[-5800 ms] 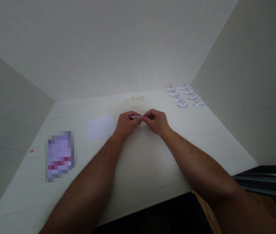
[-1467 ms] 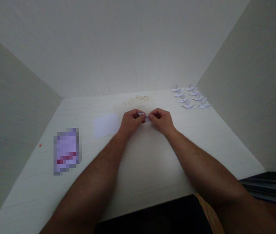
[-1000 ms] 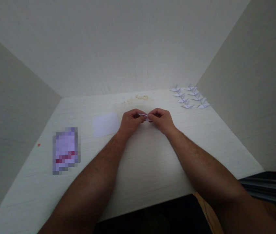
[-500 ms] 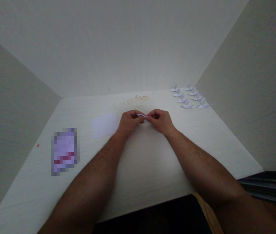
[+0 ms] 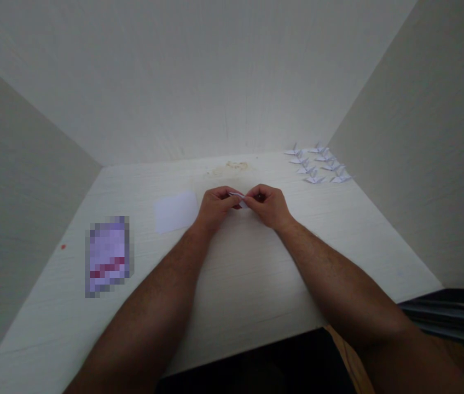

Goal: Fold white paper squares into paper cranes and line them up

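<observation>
Between my two hands, near the middle of the table, is a small folded piece of white paper. My left hand is closed on its left side, thumb pressed against the fingers. From the other side my right hand pinches it between thumb and fingertips. Fingers cover much of the paper, so its exact shape is hidden. Just left of my left hand lies a stack or sheet of white paper. Several white origami cranes stand in two rows at the back right.
A blurred-out purple item with a red stripe lies on the left of the white table. Walls enclose the back and both sides. Brownish stains mark the tabletop near the back wall. A dark ridged object is at lower right.
My right fingers have shifted slightly on the folded paper, and a bit more of its lower part shows between the hands. Both hands keep their grip; everything else stays put.
</observation>
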Available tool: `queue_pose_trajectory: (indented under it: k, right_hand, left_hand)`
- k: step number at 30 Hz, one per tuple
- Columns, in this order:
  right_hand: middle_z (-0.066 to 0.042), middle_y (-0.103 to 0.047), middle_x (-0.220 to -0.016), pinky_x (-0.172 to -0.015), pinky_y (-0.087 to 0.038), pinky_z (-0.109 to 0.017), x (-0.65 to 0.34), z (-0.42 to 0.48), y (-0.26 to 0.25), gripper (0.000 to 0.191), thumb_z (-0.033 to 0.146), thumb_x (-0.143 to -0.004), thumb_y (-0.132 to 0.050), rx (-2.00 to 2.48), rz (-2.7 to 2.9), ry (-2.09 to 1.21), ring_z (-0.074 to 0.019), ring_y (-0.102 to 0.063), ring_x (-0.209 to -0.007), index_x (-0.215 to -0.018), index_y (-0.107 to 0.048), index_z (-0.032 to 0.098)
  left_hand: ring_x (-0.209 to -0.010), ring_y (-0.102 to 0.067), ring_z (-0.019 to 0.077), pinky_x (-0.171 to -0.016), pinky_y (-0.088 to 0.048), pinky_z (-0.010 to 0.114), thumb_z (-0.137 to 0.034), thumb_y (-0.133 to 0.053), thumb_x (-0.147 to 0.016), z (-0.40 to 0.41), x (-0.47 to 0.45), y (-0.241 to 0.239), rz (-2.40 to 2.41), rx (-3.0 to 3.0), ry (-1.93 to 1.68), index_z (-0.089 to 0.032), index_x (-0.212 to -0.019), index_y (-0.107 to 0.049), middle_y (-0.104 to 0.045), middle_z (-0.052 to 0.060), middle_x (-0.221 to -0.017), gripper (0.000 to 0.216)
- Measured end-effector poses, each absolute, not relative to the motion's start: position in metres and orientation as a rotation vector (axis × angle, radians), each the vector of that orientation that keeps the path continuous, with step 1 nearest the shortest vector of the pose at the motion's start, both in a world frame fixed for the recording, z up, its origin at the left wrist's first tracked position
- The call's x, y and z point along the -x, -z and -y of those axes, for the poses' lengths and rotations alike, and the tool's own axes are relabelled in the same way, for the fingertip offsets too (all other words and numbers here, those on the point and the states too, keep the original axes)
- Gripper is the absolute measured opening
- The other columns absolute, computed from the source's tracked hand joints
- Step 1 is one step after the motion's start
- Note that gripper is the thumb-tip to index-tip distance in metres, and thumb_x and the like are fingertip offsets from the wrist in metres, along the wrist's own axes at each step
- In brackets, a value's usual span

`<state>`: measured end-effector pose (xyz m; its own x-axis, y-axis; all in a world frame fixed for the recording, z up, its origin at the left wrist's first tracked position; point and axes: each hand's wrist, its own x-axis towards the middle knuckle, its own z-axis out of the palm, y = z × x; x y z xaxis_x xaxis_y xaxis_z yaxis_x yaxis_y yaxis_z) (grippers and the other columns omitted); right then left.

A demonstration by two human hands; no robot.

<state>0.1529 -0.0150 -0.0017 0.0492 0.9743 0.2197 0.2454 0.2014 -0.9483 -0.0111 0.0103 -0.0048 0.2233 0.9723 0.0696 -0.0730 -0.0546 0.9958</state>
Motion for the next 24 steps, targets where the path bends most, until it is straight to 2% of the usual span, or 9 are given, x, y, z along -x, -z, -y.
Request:
queue_pose_trajectory:
  k: [13, 18, 24]
  right_hand:
    - [0.002, -0.062, -0.06, -0.053, -0.038, -0.025, -0.1505, 0.016, 0.0039, 0.017, 0.035, -0.074, -0.069, 1.273, 1.402, -0.829, -0.0106, -0.051, -0.056, -0.068, -0.063, 0.02]
    - [0.001, -0.064, -0.061, -0.054, -0.04, -0.026, -0.1493, 0.0167, 0.0035, 0.021, 0.039, -0.074, -0.072, 1.311, 1.384, -0.822, -0.0115, -0.053, -0.057, -0.069, -0.066, 0.02]
    - [-0.001, -0.069, -0.064, -0.056, -0.044, -0.026, -0.1475, 0.0175, 0.0017, 0.021, 0.04, -0.073, -0.075, 1.31, 1.361, -0.83, -0.0122, -0.057, -0.058, -0.071, -0.069, 0.02]
  left_hand:
    - [-0.061, -0.062, 0.0115, -0.064, -0.051, 0.025, -0.03, -0.08, -0.068, -0.0083, 0.0095, 0.0019, -0.991, -1.355, -1.124, -0.017, -0.075, -0.075, -0.071, 0.001, -0.067, 0.016]
    - [-0.059, -0.061, 0.0118, -0.061, -0.048, 0.025, -0.034, -0.082, -0.067, -0.0111, 0.0111, 0.0049, -1.029, -1.423, -1.107, -0.016, -0.078, -0.074, -0.069, 0.001, -0.066, 0.022]
    - [-0.059, -0.061, 0.0119, -0.062, -0.049, 0.025, -0.033, -0.079, -0.07, -0.0117, 0.0109, 0.0067, -1.045, -1.427, -1.137, -0.017, -0.078, -0.074, -0.068, 0.001, -0.065, 0.019]
